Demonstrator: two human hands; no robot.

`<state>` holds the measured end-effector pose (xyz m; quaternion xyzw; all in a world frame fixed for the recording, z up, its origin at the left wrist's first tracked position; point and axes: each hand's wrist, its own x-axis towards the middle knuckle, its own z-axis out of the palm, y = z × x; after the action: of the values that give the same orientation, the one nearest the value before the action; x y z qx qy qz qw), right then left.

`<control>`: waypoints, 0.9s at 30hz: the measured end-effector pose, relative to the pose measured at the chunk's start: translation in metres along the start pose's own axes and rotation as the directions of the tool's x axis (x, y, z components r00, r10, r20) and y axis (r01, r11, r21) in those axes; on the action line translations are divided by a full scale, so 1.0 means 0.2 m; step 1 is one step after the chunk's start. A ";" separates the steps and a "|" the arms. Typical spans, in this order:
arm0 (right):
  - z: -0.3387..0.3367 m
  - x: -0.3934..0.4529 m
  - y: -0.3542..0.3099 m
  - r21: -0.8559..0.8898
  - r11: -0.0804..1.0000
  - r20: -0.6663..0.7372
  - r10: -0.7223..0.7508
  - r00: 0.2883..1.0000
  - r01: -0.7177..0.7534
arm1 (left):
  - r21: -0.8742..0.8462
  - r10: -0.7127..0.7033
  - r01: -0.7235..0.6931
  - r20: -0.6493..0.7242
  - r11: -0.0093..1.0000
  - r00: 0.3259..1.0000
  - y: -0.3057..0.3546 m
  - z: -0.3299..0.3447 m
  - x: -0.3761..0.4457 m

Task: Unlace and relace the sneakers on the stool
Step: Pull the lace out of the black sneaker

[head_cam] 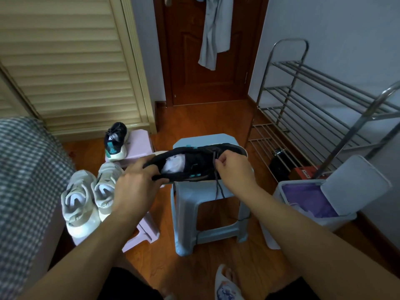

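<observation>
1. The left hand point(138, 180) is gripping the black sneaker point(194, 163) by its heel, steadying it above the blue stool point(194, 191).
2. The right hand point(233, 167) is pinching the lace point(217, 185), fingers closed on it, likely to draw it through the eyelets.

Centre: stool point(213, 192), with a sneaker point(194, 162) lying on its side across the seat. Left hand point(135, 187) at its heel, right hand point(234, 167) on the lace point(217, 180). Left: sneaker pair point(91, 195) on a second stool point(142, 232); behind, single sneaker point(115, 140). Right: bin point(324, 200), rack point(320, 105) behind. Rear: door point(207, 50).
</observation>
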<state>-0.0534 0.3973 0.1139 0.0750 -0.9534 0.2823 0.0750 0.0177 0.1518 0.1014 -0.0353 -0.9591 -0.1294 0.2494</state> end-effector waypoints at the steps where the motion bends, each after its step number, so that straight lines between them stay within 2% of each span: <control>1: 0.00 0.00 0.00 -0.026 1.000 0.000 0.000 1.000 0.000 | 0.006 0.016 -0.016 -0.003 1.000 1.000 0.01 0.00 0.00; 3: -0.01 0.00 0.01 -0.148 0.987 0.004 -0.056 0.998 0.056 | 0.030 0.004 -0.004 0.005 1.000 1.000 -0.01 -0.01 0.00; 5: -0.05 -0.01 0.10 -0.306 0.951 -0.045 -0.065 0.997 0.048 | 0.041 -0.112 0.110 0.029 0.993 0.993 -0.10 -0.02 0.00; 7: -0.17 0.00 0.29 -0.400 0.912 -0.103 0.057 0.993 -0.093 | 0.022 -0.266 0.265 0.067 0.964 0.962 -0.23 -0.06 0.00; 9: -0.34 -0.03 0.52 -0.508 0.818 -0.106 0.250 0.962 -0.269 | 0.028 -0.372 0.371 0.081 0.928 0.925 -0.35 -0.09 -0.03; 11: -0.44 -0.08 0.70 -0.601 0.705 -0.086 0.412 0.907 -0.377 | 0.035 -0.390 0.388 0.106 0.921 0.915 -0.39 -0.10 -0.04; 12: -0.44 -0.09 0.74 -0.639 0.674 -0.070 0.429 0.900 -0.371 | 0.025 -0.367 0.367 0.123 0.930 0.922 -0.39 -0.09 -0.05; 13: -0.40 -0.09 0.74 -0.661 0.672 -0.050 0.404 0.913 -0.334 | 0.012 -0.335 0.337 0.139 0.941 0.932 -0.38 -0.09 -0.04; 14: -0.34 -0.07 0.72 -0.656 0.708 -0.034 0.319 0.947 -0.262 | -0.001 -0.305 0.309 0.152 0.951 0.940 -0.35 -0.08 -0.04; 16: -0.21 -0.02 0.59 -0.540 0.840 -0.016 0.043 0.999 -0.045 | -0.027 -0.258 0.267 0.175 0.963 0.950 -0.31 -0.06 -0.02; 18: -0.11 0.01 0.39 -0.386 0.899 0.011 -0.220 0.975 0.208 | -0.032 -0.220 0.230 0.185 0.973 0.958 -0.28 -0.05 -0.01; 20: -0.03 -0.01 0.21 -0.304 0.874 0.135 -0.355 0.925 0.380 | -0.030 -0.187 0.195 0.179 0.980 0.966 -0.26 -0.05 -0.01; 22: 0.04 -0.01 0.13 -0.384 0.806 0.229 -0.391 0.892 0.451 | -0.038 -0.152 0.161 0.175 0.986 0.973 -0.24 -0.05 -0.02; 25: 0.09 -0.02 0.14 -0.496 0.692 0.188 -0.504 0.843 0.525 | -0.038 -0.106 0.115 0.173 0.993 0.979 -0.23 -0.06 -0.04; 27: 0.11 -0.02 0.16 -0.460 0.694 0.100 -0.579 0.809 0.554 | -0.053 -0.112 0.122 0.168 0.991 0.979 -0.24 -0.06 -0.04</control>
<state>-0.0580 0.4130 0.0780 0.3371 -0.9201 0.0085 0.1992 0.0245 0.1030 0.0959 0.0028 -0.9723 -0.1705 0.1601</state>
